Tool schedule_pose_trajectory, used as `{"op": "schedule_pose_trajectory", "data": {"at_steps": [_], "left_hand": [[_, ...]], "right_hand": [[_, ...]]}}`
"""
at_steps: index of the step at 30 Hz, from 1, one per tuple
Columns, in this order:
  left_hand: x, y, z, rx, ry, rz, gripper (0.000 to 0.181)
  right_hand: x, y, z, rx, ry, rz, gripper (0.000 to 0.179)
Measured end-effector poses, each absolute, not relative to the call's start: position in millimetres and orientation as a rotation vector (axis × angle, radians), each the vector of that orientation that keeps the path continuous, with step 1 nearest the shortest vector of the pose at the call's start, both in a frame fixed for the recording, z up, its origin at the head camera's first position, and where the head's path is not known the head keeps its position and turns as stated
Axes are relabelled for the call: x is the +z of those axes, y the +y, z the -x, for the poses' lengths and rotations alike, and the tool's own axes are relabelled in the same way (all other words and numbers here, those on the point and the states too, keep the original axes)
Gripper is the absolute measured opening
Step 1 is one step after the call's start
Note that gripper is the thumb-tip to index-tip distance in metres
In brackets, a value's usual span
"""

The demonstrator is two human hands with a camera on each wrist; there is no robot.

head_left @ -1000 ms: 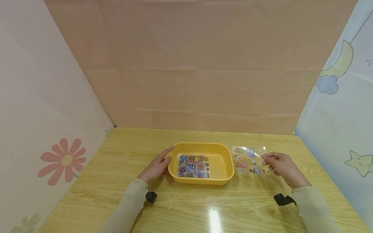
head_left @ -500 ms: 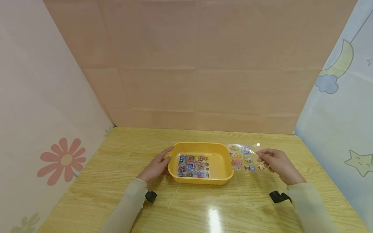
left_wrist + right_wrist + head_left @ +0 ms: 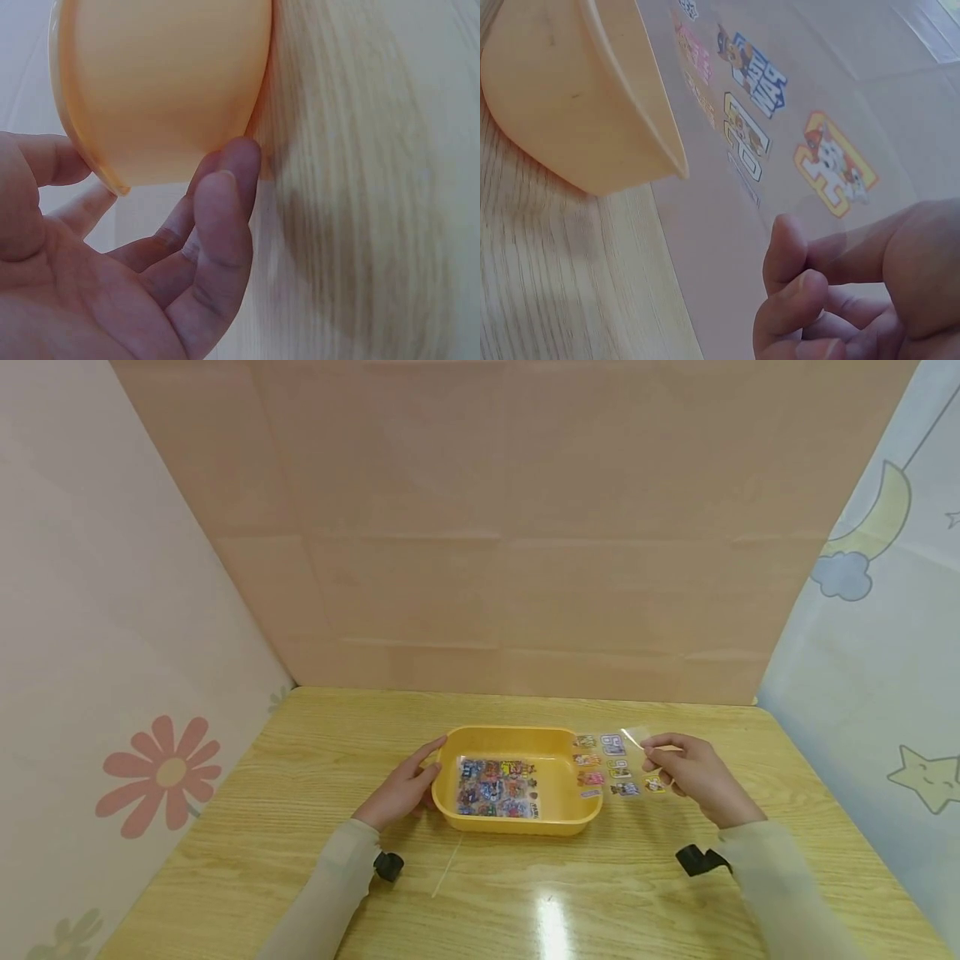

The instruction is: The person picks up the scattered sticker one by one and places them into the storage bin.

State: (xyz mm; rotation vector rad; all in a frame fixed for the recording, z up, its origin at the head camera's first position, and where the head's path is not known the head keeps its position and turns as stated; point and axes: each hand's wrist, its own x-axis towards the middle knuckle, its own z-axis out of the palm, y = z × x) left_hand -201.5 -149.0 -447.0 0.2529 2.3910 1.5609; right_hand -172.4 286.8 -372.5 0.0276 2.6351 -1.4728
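Note:
A yellow plastic tub (image 3: 517, 828) stands on the table, and my left hand (image 3: 401, 789) holds it by its left end. Thumb and forefinger meet at the tub's rim in the left wrist view, the other fingers curled by its lower wall (image 3: 176, 90). Inside the tub, toward the left, lies a clear sheet of colourful stickers (image 3: 491, 791). My right hand (image 3: 693, 772) pinches a second clear sticker sheet (image 3: 619, 768) by its right edge. This sheet shows cartoon characters and numbers; its left part overlaps the tub's right rim in the head view.
A wood-grain table (image 3: 315, 752) carries the tub. A thin pale strip (image 3: 447, 866) lies just in front of it. Behind rises a brown paper-like wall (image 3: 480, 568), with printed panels at both sides. Black wrist straps (image 3: 701, 860) sit on the forearms.
My right hand has moved left with its sticker sheet, bringing the sheet from beside the tub to over its right rim. My left hand and the tub have stayed put.

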Motion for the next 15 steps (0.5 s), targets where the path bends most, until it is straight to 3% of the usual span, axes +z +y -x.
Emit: {"op": "schedule_pose_trajectory", "data": {"at_steps": [15], "left_hand": [[-447, -149, 202, 1.548, 2.4, -0.257, 0.05]], "right_hand": [[-370, 267, 182, -1.533, 2.577, 0.016, 0.038]]}}
